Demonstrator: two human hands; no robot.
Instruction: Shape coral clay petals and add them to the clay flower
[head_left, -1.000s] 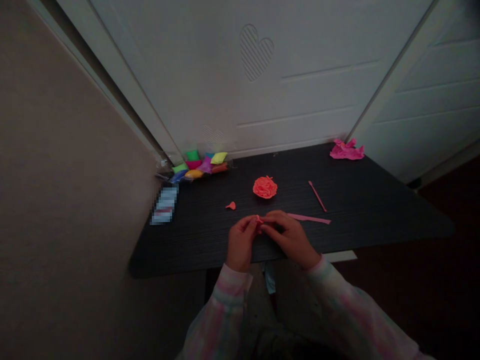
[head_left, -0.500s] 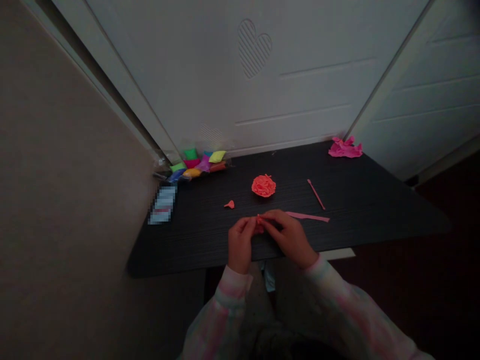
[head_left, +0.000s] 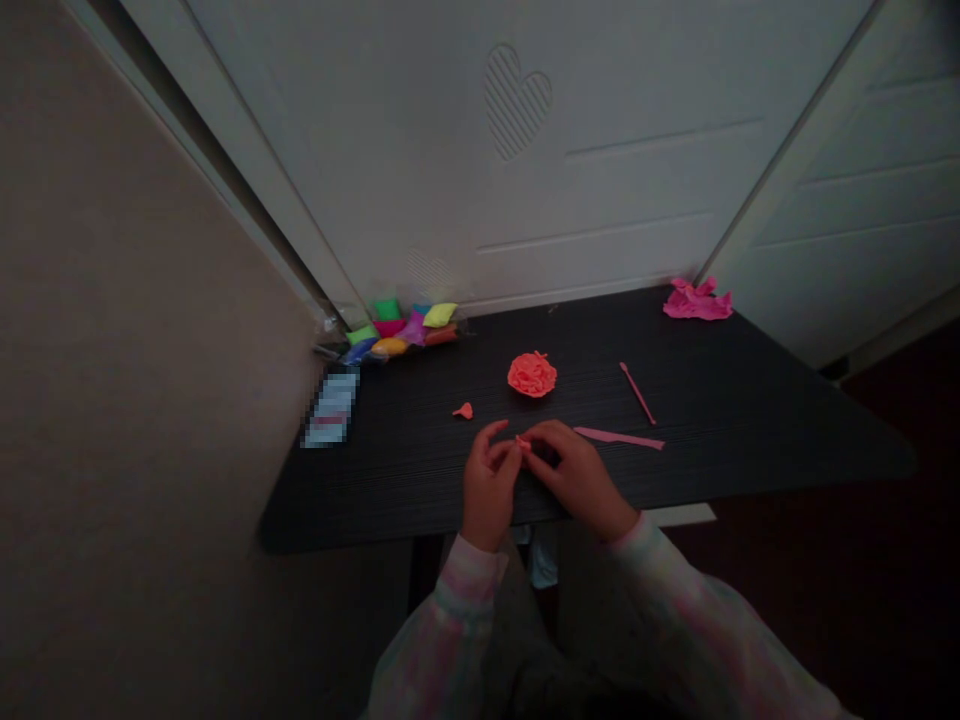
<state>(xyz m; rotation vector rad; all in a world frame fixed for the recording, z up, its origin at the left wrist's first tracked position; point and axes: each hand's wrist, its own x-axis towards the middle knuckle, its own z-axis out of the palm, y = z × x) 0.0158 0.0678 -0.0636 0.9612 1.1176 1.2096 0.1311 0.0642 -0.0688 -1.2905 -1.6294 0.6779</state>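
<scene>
Between the fingertips of both hands is a small piece of coral-pink clay point(head_left: 523, 444), mostly hidden by the fingers. My left hand point(head_left: 489, 488) pinches it from the left, its index finger lifted and stretched away. From the other side my right hand point(head_left: 581, 474) holds it with thumb and forefinger. Just beyond the hands lies a round coral clay piece point(head_left: 532, 375) with a ruffled, petal-like top. A little coral clay bit with a thin stem point(head_left: 465, 410) rests to the left. Beside my right hand is a flat pink modelling knife point(head_left: 621, 438).
A thin pink modelling stick point(head_left: 637, 393) lies on the dark table point(head_left: 405, 470) at right. Colourful clay packets point(head_left: 390, 346) sit at the back left, near a blurred flat item point(head_left: 330, 410). Crumpled pink material point(head_left: 697, 300) is at the back right. A white panelled door point(head_left: 420, 120) stands behind.
My left index finger has lifted away from the clay, while both hands keep the piece between their fingertips. The view has shifted slightly; the other things lie as before.
</scene>
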